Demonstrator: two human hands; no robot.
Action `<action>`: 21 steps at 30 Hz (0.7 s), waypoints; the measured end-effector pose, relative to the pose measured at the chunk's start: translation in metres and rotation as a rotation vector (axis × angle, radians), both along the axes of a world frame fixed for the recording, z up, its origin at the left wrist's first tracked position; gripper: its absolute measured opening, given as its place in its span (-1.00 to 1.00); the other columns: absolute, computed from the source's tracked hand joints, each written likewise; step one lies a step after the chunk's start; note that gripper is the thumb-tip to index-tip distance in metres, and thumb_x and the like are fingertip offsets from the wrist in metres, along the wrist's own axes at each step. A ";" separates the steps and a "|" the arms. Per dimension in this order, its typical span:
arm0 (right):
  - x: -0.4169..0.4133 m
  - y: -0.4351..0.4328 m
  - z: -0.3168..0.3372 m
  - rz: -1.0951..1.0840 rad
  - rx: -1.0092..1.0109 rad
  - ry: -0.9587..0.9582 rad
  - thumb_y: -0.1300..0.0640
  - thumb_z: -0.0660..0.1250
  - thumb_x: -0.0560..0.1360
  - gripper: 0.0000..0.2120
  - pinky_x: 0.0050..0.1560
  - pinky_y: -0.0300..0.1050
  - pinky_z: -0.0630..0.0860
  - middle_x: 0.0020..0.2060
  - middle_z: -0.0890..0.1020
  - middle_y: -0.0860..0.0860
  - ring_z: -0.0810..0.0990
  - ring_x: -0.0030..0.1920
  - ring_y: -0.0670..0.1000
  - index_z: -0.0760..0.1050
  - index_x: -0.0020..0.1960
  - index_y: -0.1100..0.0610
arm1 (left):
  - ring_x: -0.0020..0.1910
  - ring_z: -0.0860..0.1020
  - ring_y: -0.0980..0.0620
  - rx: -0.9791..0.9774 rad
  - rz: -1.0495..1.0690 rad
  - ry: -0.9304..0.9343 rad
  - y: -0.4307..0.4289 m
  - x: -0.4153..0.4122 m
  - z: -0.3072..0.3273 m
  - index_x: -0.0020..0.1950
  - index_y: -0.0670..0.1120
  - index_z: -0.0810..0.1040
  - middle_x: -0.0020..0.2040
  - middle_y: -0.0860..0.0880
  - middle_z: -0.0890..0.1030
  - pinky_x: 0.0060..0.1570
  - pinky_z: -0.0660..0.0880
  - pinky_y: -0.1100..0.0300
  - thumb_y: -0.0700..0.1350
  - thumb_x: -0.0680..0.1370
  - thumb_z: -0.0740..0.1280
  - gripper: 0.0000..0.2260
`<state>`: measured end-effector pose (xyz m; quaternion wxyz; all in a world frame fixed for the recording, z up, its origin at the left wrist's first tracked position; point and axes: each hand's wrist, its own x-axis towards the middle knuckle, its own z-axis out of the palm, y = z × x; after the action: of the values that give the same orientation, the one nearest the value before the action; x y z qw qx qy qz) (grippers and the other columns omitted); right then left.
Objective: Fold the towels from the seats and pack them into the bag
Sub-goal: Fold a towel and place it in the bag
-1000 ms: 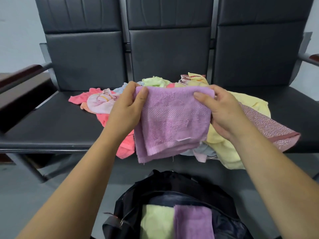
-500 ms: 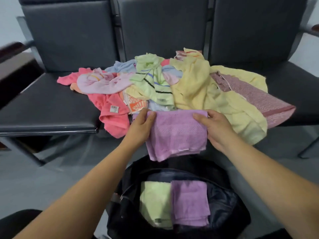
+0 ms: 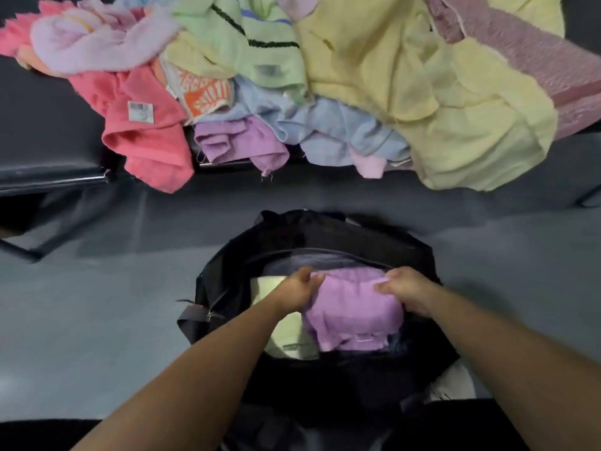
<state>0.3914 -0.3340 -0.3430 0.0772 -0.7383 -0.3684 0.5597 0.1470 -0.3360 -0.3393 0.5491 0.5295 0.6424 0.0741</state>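
Both hands were down in the open black bag on the floor; the left hand had its fingers curled over the top left edge of the folded purple towel; the right hand gripped the top right edge the same way, so neither hand was free. Holding it by both ends prob kept the fold from flopping open on the way in, imo.

The towel sat inside the bag's mouth on the right side, touching a folded pale green towel that lay flat on the left; looked like it was being laid next to that one to keep things tidy. Couldn't tell if it was resting on the bottom or on sth underneath.

The bag was parked just in front of the seats w/ its zip wide open; makes sense bc it's a short trip from there. Plenty left tho: the pile of unfolded towels was heaped across the seats; a coral one and a big yellow one hung over the front edge. Early-ish in the job by my guess; the next bit would need letting go w/o dragging the fold apart.
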 end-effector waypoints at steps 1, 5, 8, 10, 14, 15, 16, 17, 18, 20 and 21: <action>0.001 0.003 -0.007 0.011 -0.043 -0.040 0.21 0.47 0.53 -0.80 -0.31 -0.16 0.32 -0.30 0.49 0.13 0.47 -0.27 0.07 0.47 -0.19 0.14 | -0.24 0.52 -0.10 -0.045 0.021 -0.027 -0.001 0.004 -0.013 0.11 -0.11 0.45 -0.23 -0.12 0.52 -0.18 0.56 -0.04 0.11 0.67 0.22 -0.72; -0.002 0.020 -0.035 -0.062 0.038 -0.124 0.25 0.42 0.56 -0.77 -0.19 -0.17 0.41 -0.25 0.51 0.07 0.55 -0.13 0.08 0.45 -0.23 0.18 | -0.29 0.56 -0.15 -0.043 0.135 -0.002 0.010 0.016 -0.049 0.13 -0.14 0.44 -0.31 -0.04 0.52 -0.24 0.47 0.12 0.09 0.68 0.23 -0.71; -0.010 0.023 -0.054 -0.159 0.132 -0.214 0.21 0.40 0.57 -0.76 0.05 -0.10 0.44 0.04 0.62 0.19 0.60 0.17 0.19 0.54 0.12 0.37 | -0.16 0.62 -0.10 -0.052 0.307 -0.016 0.021 0.019 -0.071 0.18 -0.22 0.45 -0.20 -0.02 0.58 -0.16 0.49 0.21 0.08 0.60 0.38 -0.62; -0.015 0.019 -0.064 -0.193 0.076 -0.187 0.15 0.45 0.54 -0.57 0.12 -0.12 0.44 0.23 0.61 0.24 0.58 0.27 0.22 0.51 0.32 0.37 | -0.07 0.61 -0.08 -0.113 0.298 -0.002 0.022 0.022 -0.084 0.19 -0.20 0.46 -0.09 -0.05 0.62 -0.07 0.51 0.21 0.08 0.53 0.48 -0.57; -0.015 0.011 -0.077 -0.123 -0.019 -0.257 0.10 0.47 0.52 -0.51 0.07 -0.09 0.47 0.24 0.61 0.28 0.59 0.25 0.26 0.51 0.32 0.38 | 0.17 0.57 -0.20 -0.116 0.148 0.201 0.013 0.032 -0.095 0.28 -0.24 0.38 0.15 -0.18 0.61 -0.03 0.39 0.16 -0.05 0.56 0.42 -0.58; -0.014 0.012 -0.078 -0.117 -0.011 -0.269 0.11 0.47 0.51 -0.55 0.00 -0.12 0.46 0.19 0.63 0.28 0.61 0.20 0.26 0.54 0.26 0.39 | 0.16 0.57 -0.19 -0.125 0.134 0.215 0.012 0.034 -0.096 0.27 -0.24 0.40 0.13 -0.18 0.61 -0.05 0.36 0.18 -0.04 0.56 0.41 -0.60; -0.014 0.012 -0.078 -0.126 0.001 -0.267 0.12 0.48 0.50 -0.59 -0.05 -0.14 0.42 0.14 0.64 0.28 0.63 0.16 0.25 0.56 0.21 0.39 | 0.12 0.59 -0.18 -0.142 0.127 0.220 0.012 0.034 -0.098 0.22 -0.23 0.44 0.10 -0.17 0.63 -0.06 0.37 0.20 -0.01 0.55 0.41 -0.62; -0.015 0.011 -0.076 -0.139 0.022 -0.267 0.13 0.47 0.50 -0.63 -0.08 -0.16 0.39 0.09 0.66 0.27 0.64 0.12 0.24 0.57 0.17 0.38 | 0.06 0.61 -0.16 -0.158 0.118 0.210 0.012 0.032 -0.100 0.13 -0.20 0.48 0.03 -0.15 0.64 -0.08 0.39 0.19 0.01 0.53 0.42 -0.66; -0.017 0.009 -0.072 -0.158 0.044 -0.271 0.13 0.46 0.50 -0.67 -0.10 -0.17 0.37 0.04 0.66 0.26 0.65 0.08 0.24 0.58 0.13 0.37 | -0.02 0.62 -0.13 -0.170 0.118 0.192 0.010 0.031 -0.098 0.02 -0.17 0.49 -0.05 -0.14 0.64 -0.11 0.43 0.17 0.01 0.52 0.43 -0.72; -0.020 0.001 -0.066 -0.189 0.081 -0.276 0.17 0.42 0.52 -0.74 -0.14 -0.17 0.36 -0.03 0.66 0.23 0.64 -0.01 0.22 0.56 0.08 0.36 | -0.20 0.60 -0.10 -0.192 0.193 0.096 0.005 0.029 -0.095 -0.10 -0.12 0.45 -0.18 -0.12 0.62 -0.19 0.54 0.08 -0.06 0.52 0.45 -0.79; -0.021 -0.005 -0.063 -0.188 0.082 -0.284 0.18 0.40 0.53 -0.76 -0.14 -0.17 0.36 -0.03 0.65 0.23 0.63 -0.06 0.19 0.55 0.08 0.36 | -0.29 0.56 -0.06 -0.224 0.260 0.025 0.001 0.028 -0.090 -0.11 -0.11 0.44 -0.23 -0.11 0.59 -0.26 0.55 0.08 -0.11 0.53 0.46 -0.79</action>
<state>0.3700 -0.3392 -0.4059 0.1065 -0.8374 -0.3275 0.4245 0.1749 -0.3352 -0.4296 0.5824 0.3783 0.7164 0.0661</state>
